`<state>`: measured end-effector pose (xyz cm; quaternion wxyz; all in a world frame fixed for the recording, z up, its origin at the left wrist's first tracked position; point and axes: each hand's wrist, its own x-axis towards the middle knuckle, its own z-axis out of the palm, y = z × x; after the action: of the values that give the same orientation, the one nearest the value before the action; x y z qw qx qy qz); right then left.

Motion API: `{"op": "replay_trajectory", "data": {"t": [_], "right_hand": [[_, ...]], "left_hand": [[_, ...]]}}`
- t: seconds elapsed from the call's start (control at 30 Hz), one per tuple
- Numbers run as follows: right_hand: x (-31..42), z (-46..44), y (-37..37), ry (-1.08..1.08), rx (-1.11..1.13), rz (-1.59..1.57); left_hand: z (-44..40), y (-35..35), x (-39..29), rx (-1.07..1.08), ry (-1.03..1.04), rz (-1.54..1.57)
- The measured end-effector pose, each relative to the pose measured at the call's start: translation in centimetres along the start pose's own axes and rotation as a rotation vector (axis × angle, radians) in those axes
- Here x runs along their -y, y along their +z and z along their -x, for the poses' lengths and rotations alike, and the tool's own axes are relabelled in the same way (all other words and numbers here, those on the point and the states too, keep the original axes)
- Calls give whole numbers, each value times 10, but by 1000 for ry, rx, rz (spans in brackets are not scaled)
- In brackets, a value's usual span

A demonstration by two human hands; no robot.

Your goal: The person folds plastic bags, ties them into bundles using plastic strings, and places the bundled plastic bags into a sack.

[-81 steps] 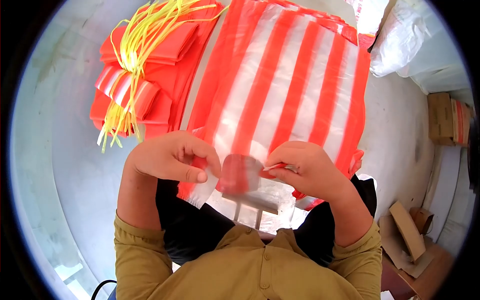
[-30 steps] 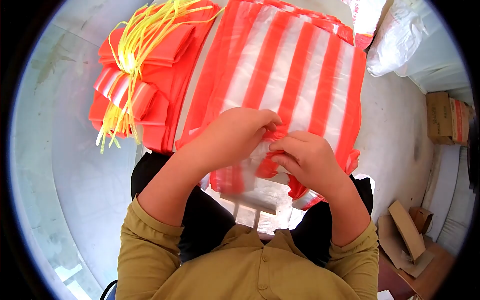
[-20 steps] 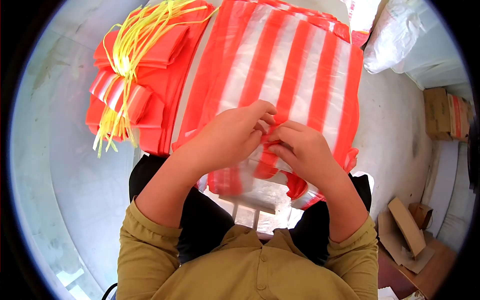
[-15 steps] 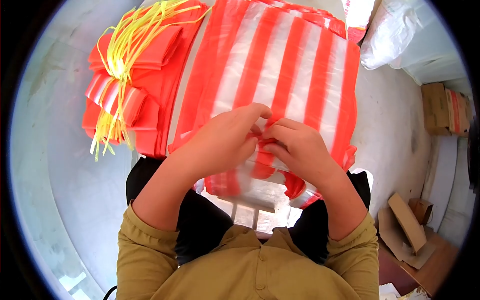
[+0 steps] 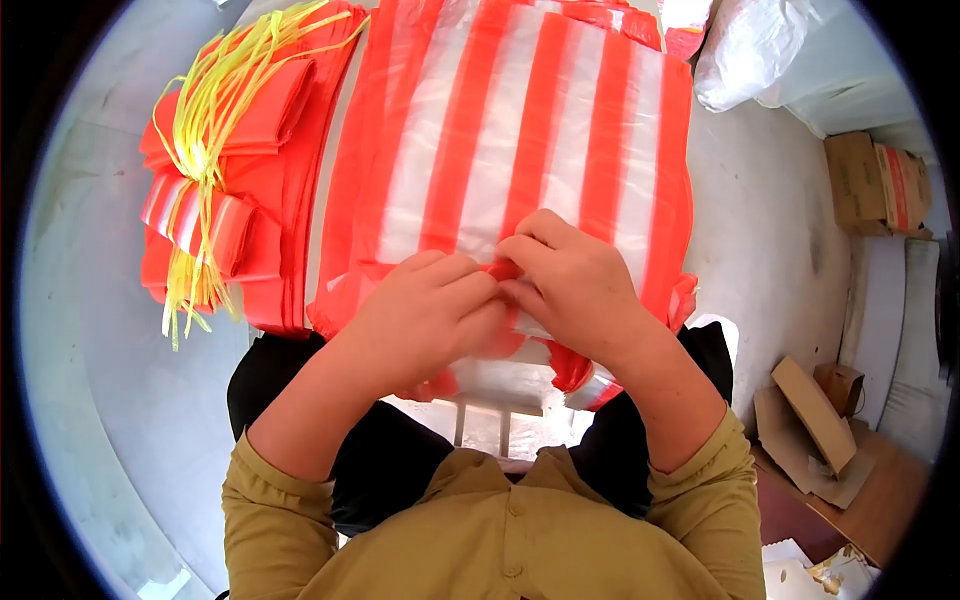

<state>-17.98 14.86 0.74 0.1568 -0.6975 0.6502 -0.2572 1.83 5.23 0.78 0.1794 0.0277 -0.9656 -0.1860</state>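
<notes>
A stack of red-and-white striped plastic bags [image 5: 500, 130] lies flat in front of me, its near edge above my lap. At that edge my right hand [image 5: 570, 285] pinches a gathered red bit of the top plastic bag between thumb and fingers. My left hand [image 5: 435, 310] is closed right beside it, knuckles up, with the plastic at its fingertips. The fingertips of both hands nearly meet. Below them the bag's edge hangs loose, and a crumpled red-and-white corner [image 5: 572, 368] shows under my right wrist.
To the left lie folded red bags [image 5: 290, 180] with a bundle of yellow plastic ties [image 5: 205, 150] across them. A white plastic sack [image 5: 755, 50] is at the upper right. Cardboard boxes [image 5: 860, 185] and a flattened carton [image 5: 810, 430] stand farther right.
My left hand has turned knuckles-up and come down slightly, its fingers closing at the bag's edge. My right hand keeps its pinch. The whole view has shifted a little.
</notes>
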Motion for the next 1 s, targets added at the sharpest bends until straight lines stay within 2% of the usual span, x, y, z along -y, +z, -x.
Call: {"op": "replay_trajectory", "data": {"t": [0.23, 0.33, 0.43, 0.6, 0.7, 0.77, 0.8, 0.83, 0.93, 1.0], "right_hand": [[-5, 0, -10, 93, -32, -60], [-14, 2, -25, 201, -50, -241], [-23, 11, -38, 371, -175, -534], [-18, 56, -64, 547, -392, -751], [0, 96, -57, 784, -575, -792], [8, 126, -42, 812, -613, -779], [9, 145, -34, 827, -539, -822], [12, 153, -23, 693, -564, -871], [27, 162, -10, 706, -569, -941], [28, 155, -5, 590, -558, -971]], "left_hand": [[1, 8, -1, 50, 42, -147], [-1, 13, -4, 60, 16, -133], [-3, 22, 3, -15, -57, -27], [-8, 18, 5, -52, -177, 120], [-10, 15, 4, -57, -189, 121], [-10, 15, 3, -64, -200, 125], [-10, 14, 3, -61, -208, 134], [-10, 13, 3, -56, -217, 143], [-8, 15, 4, -52, -242, 150], [-8, 15, 4, -43, -233, 165]]}}
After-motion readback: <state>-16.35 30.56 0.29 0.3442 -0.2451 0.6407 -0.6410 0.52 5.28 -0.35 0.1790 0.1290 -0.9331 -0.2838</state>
